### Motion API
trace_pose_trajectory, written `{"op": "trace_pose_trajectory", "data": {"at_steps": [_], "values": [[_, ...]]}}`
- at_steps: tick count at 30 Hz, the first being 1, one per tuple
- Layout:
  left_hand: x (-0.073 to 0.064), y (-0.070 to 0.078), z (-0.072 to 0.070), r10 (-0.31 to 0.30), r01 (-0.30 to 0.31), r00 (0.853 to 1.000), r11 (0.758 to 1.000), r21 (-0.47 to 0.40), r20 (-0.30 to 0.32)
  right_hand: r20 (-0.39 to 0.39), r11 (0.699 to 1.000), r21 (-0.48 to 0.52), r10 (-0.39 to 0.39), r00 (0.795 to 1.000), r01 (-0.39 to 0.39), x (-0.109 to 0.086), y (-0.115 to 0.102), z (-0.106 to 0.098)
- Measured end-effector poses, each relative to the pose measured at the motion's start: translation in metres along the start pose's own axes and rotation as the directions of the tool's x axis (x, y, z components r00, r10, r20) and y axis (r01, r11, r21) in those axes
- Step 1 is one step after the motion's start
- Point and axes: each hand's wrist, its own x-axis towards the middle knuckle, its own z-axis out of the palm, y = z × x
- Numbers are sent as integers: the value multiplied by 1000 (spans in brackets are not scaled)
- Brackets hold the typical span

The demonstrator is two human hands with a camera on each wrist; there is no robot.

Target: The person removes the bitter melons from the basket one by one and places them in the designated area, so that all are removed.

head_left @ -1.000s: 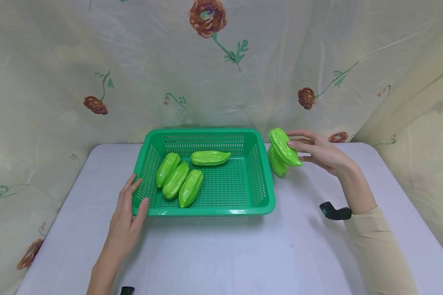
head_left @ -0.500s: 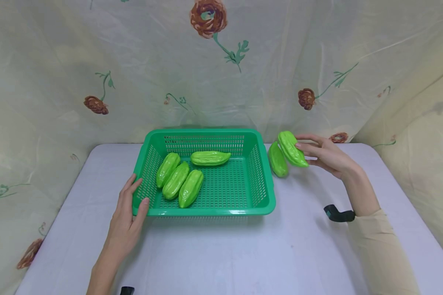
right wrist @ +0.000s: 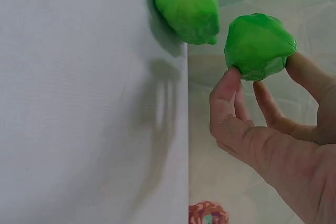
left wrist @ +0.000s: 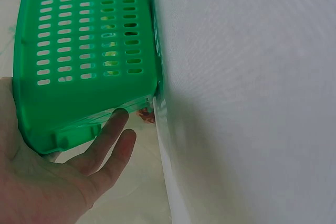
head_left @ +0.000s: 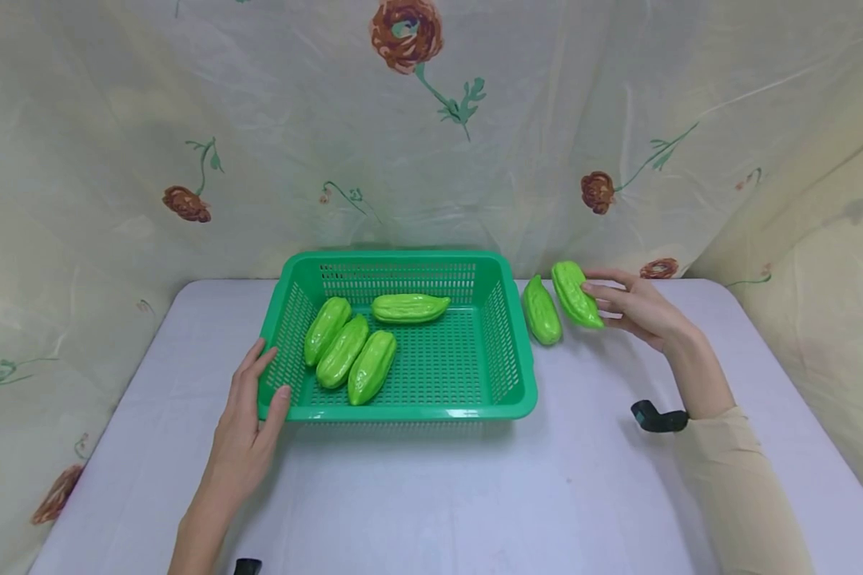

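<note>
Above the table's right side, my right hand pinches a glossy, ridged green bitter melon between thumb and fingertips. The right wrist view shows that bitter melon end-on, apart from the table. Just left of it, a second bitter melon lies on the table beside the basket's right wall. My left hand rests at the front left corner of the green plastic basket, fingers over the rim. In the left wrist view, two fairly straight fingers extend beside the basket's perforated wall.
Inside the basket, three bitter melons lie side by side at the left, and another lies crosswise near the back wall. A white cloth covers the table. A flowered curtain hangs directly behind it.
My right hand has moved right and slightly lower with its bitter melon, uncovering the one on the table. The left hand and the basket have stayed in place.
</note>
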Motion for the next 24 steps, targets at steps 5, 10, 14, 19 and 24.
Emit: {"op": "trace_pose_trajectory", "data": {"at_steps": [5, 10, 14, 19, 24], "values": [[1, 0, 0, -2, 2, 1000, 1000, 1, 3, 4, 1000, 17, 5, 1000, -5, 2, 7, -1], [1, 1, 0, -3, 3, 1000, 1000, -2, 2, -4, 1000, 9, 0, 1000, 0, 3, 12, 1], [1, 1, 0, -3, 3, 1000, 1000, -5, -1, -19, 1000, -13, 0, 1000, -1, 5, 14, 3], [0, 1, 0, 0, 0, 1000, 1000, -5, -4, -37, 1000, -24, 11, 999, -12, 8, 18, 5], [0, 1, 0, 2, -2, 1000, 1000, -2, -4, -43, 998, -47, 35, 998, -38, 9, 22, 7]]}}
